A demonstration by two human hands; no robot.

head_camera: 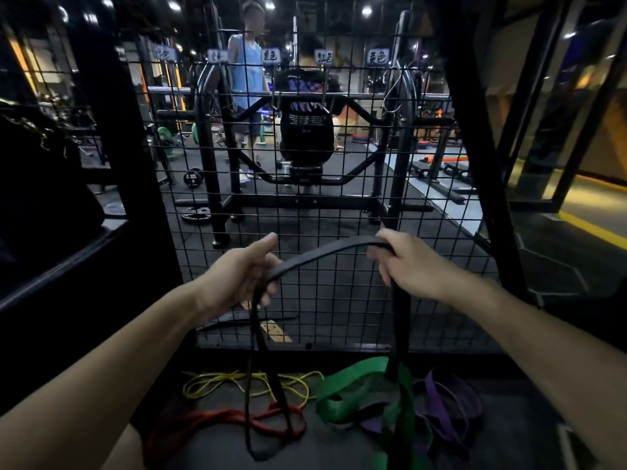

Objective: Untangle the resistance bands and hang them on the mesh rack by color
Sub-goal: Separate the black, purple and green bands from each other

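Note:
Both hands hold a black resistance band [325, 248] stretched between them in front of the mesh rack [342, 300]. My left hand [244, 273] grips its left end and my right hand [407, 262] grips its right end. The band's two sides hang down to the floor, where they cross the red band [217, 418] and the green band [353, 385]. A yellow band [237, 385] lies by the rack's foot and a purple band [451, 405] lies at the right, tangled with the green one. Colour labels [376, 57] sit along the rack's top, with a hook [395, 93] below one.
Thick black frame posts [475, 147] stand on both sides of the mesh. Behind the mesh are a weight machine [305, 184], weight plates [195, 215] on the floor, and two people, one standing [247, 79] and one seated [307, 123].

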